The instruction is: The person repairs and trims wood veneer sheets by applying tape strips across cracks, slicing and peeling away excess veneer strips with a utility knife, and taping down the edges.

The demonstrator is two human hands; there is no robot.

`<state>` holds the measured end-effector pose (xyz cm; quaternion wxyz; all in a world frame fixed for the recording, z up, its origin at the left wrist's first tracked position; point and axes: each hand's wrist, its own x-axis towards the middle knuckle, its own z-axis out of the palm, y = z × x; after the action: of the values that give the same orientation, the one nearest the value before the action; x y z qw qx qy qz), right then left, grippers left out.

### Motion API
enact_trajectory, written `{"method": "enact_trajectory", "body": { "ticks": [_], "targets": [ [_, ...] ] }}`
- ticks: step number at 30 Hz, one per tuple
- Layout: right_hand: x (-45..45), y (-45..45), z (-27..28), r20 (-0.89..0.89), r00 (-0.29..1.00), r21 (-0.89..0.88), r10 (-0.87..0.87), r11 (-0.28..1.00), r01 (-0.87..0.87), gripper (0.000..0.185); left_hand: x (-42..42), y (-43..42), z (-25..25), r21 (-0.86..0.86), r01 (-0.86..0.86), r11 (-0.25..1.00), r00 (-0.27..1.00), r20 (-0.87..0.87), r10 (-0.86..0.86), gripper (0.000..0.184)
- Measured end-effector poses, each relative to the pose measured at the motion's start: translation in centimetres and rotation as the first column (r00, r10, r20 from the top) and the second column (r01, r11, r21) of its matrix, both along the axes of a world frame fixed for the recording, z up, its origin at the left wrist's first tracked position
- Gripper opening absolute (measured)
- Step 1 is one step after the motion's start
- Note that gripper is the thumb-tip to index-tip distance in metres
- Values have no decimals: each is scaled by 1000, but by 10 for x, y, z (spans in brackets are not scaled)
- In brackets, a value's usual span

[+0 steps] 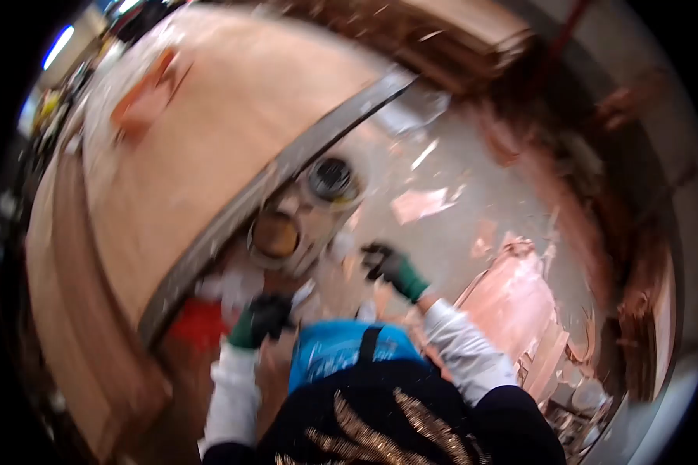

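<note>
Littered floor (442, 249), right grip (385, 262) loosely curled

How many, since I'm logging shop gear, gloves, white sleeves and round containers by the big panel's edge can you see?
Gloves: 2
White sleeves: 2
Round containers: 2
Total: 6

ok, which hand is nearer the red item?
Left. In view, the left hand is just right of the red item; the right hand is farther off, up and to the right.
</note>
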<state>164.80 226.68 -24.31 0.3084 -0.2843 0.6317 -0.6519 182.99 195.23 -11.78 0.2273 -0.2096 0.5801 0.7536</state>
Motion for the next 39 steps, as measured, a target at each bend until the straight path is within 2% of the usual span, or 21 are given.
{"method": "enact_trajectory", "body": {
  "ticks": [1, 2, 4, 12, 13, 16, 17, 18, 19, 20, 21, 22, 24, 25, 28, 33, 34, 35, 37, 38, 39],
  "targets": [
    [3, -4, 33, 95, 993, 102, -76, 993, 66, 38, -10, 13, 24, -71, 24, 997, 998, -60, -28, 31],
    [5, -21, 112, 348, 911, 407, -220, 911, 64, 36, -19, 25, 42, -114, 14, 993, 999, -27, -17, 32],
    [7, -29, 128, 353, 928, 251, -115, 968, 25, 38, -20, 29, 37, -132, 12, 991, 1000, 11, -10, 36],
    [-3, -110, 140, 385, 901, 347, 203, 872, -344, 31, -26, 5, 7, -52, -52, 997, 992, 111, 58, 34],
    [-1, -136, 113, 356, 922, 361, 155, 887, -288, 26, -28, -7, -7, -90, -67, 994, 986, 148, 80, 37],
    [-9, -178, 57, -208, 959, 381, 194, 919, -104, 21, -21, -43, -10, -92, -147, 985, 984, 91, 156, 34],
    [-16, -192, 44, -172, 977, 429, 124, 902, -39, 21, -11, -65, -23, -178, -155, 972, 984, 64, 169, 36],
    [-25, -207, 19, -141, 989, 479, 45, 878, 28, 22, 0, -79, -32, -266, -308, 914, 950, -37, 309, 37],
    [-32, -218, -2, -115, 992, 528, -41, 844, 96, 23, 7, -93, -42, -738, -232, 633, 972, -159, 170, 39],
    [-34, -224, -14, -240, 971, 582, -1, 800, 145, 23, 10, -102, -50, -975, -177, 136, 983, -182, -19, 41],
    [-40, -229, -22, -362, 931, 622, 43, 755, 207, 24, -5, -96, -38, -976, -39, -214, 987, -4, -162, 50],
    [-50, -237, -30, -479, 873, 649, 94, 707, 280, 25, -7, -91, -57, -965, -87, -248, 973, -28, -231, 63],
    [-56, -248, -54, -518, 784, 772, 341, 581, 258, 25, -33, -57, -78, -974, -8, -227, 929, 77, -362, 70],
    [-53, -247, -94, -594, 769, 664, 237, 683, 303, 22, -51, -42, -94, -983, -48, -175, 919, 25, -393, 72],
    [-53, -251, -84, -395, 902, 766, 175, 605, 219, 18, -99, -15, -143, -995, 23, -97, 888, 65, -456, 73],
    [-99, -212, -48, -406, 904, 742, 136, 626, 239, 20, -118, -6, -163, -982, 50, -181, 844, 139, -518, 71],
    [-118, -182, -33, -423, 906, 662, 27, 691, 289, 21, -115, -6, -162, -978, 77, -192, 842, 167, -513, 72],
    [-144, -145, -30, -409, 909, 750, 77, 597, 286, 22, -115, -6, -161, -974, 98, -206, 842, 192, -505, 72],
    [-207, -32, -43, -592, 802, 557, -79, 679, 478, 25, -122, -3, -155, -965, 137, -223, 841, 233, -489, 76],
    [-243, 34, -38, -602, 798, 703, 9, 481, 524, 23, -123, -2, -155, -959, 134, -250, 841, 244, -483, 77],
    [-274, 98, -23, -686, 721, 626, -99, 426, 653, 24, -122, -1, -160, -952, 132, -275, 843, 254, -474, 77]
  ]
}}
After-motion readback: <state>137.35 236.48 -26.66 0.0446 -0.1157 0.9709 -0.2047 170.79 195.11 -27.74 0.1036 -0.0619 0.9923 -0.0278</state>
